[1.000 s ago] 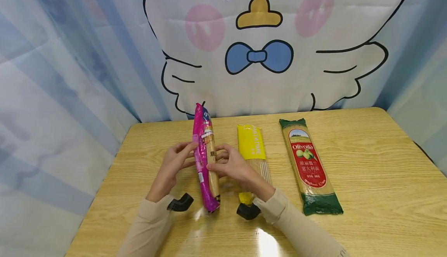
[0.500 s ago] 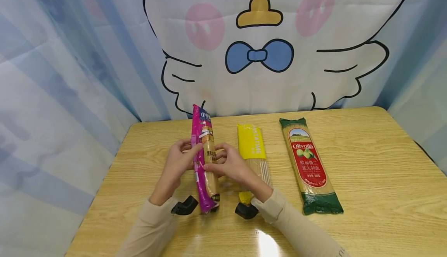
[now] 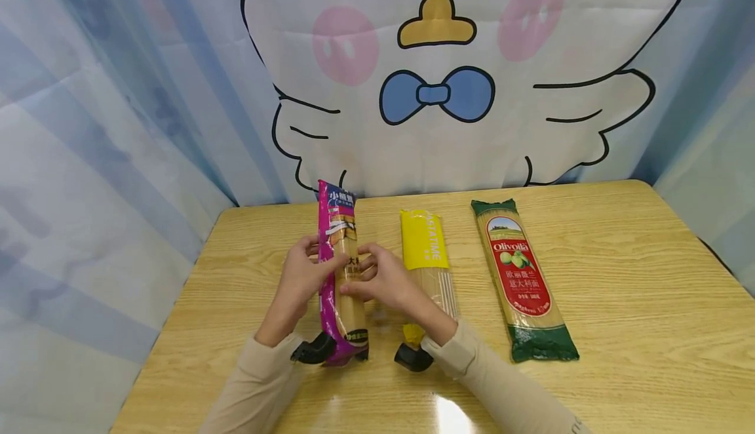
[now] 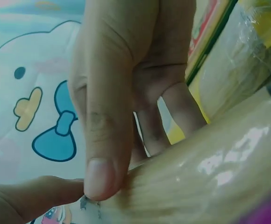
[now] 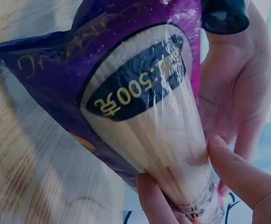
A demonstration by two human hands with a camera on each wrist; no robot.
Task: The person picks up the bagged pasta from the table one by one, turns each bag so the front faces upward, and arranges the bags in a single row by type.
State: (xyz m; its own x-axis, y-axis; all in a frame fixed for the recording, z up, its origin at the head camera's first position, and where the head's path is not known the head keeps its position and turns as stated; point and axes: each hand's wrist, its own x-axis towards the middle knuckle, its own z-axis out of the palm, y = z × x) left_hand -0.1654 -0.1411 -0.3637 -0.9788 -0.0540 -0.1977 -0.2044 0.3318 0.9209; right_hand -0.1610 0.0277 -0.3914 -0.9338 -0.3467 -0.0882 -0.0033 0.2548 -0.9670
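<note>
Both hands hold a magenta-and-blue packet of spaghetti [image 3: 349, 303] with a clear window at the table's left. The packet's front is turned up toward the head camera. My left hand [image 3: 297, 283] grips its left edge, thumb across the window and fingers behind. From the right side my right hand [image 3: 385, 280] pinches it, its thumb [image 5: 243, 177] on the window. The right wrist view shows the packet's "500" label and lower end close above the table; whether they touch, I cannot tell. A yellow-topped spaghetti packet [image 3: 426, 244] lies beside my right hand, partly under that forearm.
A green-ended spaghetti packet [image 3: 523, 276] with a red label lies further right on the wooden table [image 3: 637, 276]. Behind the table hangs a curtain [image 3: 436, 152] with a cartoon bird. Black wrist mounts [image 3: 414, 357] stick out from both cuffs.
The magenta packet has rolled about its long axis, so more of its printed front and window faces up. It has shifted slightly left. My left thumb reaches further across it.
</note>
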